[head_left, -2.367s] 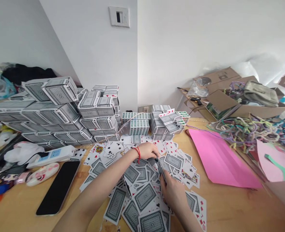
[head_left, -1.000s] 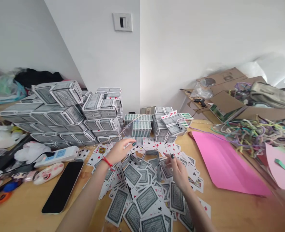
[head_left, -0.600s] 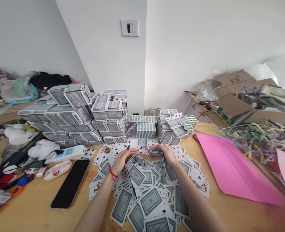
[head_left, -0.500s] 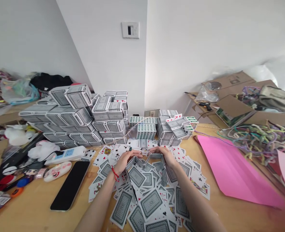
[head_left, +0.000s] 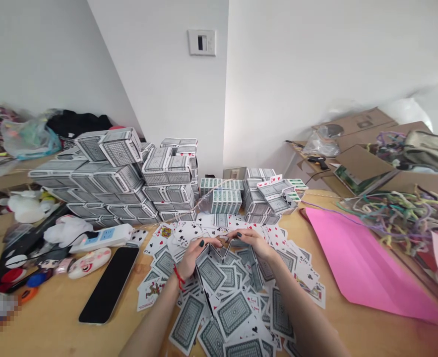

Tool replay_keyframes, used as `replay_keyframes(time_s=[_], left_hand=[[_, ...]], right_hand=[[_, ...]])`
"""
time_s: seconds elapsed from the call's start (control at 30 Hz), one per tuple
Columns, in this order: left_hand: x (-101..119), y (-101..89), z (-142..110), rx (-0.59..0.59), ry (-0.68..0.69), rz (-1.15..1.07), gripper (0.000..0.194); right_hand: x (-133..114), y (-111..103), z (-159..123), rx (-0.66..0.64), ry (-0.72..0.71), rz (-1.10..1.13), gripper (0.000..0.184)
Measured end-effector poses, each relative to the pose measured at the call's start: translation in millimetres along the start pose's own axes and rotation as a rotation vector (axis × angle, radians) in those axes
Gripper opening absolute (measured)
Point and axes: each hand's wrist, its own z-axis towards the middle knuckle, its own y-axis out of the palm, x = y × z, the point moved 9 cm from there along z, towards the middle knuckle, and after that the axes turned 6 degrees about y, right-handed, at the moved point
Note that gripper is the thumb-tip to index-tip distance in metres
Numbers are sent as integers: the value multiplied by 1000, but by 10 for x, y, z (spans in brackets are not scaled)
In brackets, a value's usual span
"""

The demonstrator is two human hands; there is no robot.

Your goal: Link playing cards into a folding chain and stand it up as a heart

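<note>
Playing cards [head_left: 233,310], some face up and others back up, lie in a loose spread across the wooden table. Among them a bent strip of folded playing cards [head_left: 218,254] stands on edge, zigzagging with a dip at its far side. My left hand [head_left: 193,255] curls round the strip's left corner, fingers reaching over its far edge. On the other side my right hand [head_left: 254,242] wraps the right corner, its fingertips close to the left ones. Palms and fingers hide parts of the strip. A thin dark edge of card slants toward me below my left hand.
Card-backed blocks [head_left: 110,178] are stacked at the back left. Green-and-white card blocks [head_left: 226,201] and a smaller stack [head_left: 258,198] stand behind. A phone [head_left: 109,285] and power strip [head_left: 101,238] lie left. Pink paper [head_left: 360,270] and tangled yarn [head_left: 382,213] lie right.
My right hand has released the card piece it held. Both hands have come from apart to either side of the folded strip, and their fingertips have drawn closer. The view has turned slightly left.
</note>
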Motion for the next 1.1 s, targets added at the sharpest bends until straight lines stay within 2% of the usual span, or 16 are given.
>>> replay_keyframes(time_s=[0.1, 0.2, 0.4, 0.63, 0.8, 0.93, 1.1], left_hand=[[24, 24, -9, 19, 11, 94, 45], [16, -29, -19, 110, 26, 115, 44], [-45, -159, -42, 297, 47, 95, 44], [-111, -224, 15, 442, -9, -52, 42], [-25, -259, 135, 462, -1, -88, 40], [46, -293, 230, 425, 37, -81, 36], [-48, -300, 196, 363, 23, -68, 35]], right_hand=[[-57, 71, -5, -75, -28, 26, 36], [-64, 112, 11, -109, -23, -3, 36], [4, 33, 36, -1, -15, -99, 25], [103, -127, -13, 188, 11, 49, 23], [16, -216, -84, 296, 13, 74, 25], [-97, -199, -109, 343, 0, 44, 23], [-5, -225, -125, 501, -30, -24, 23]])
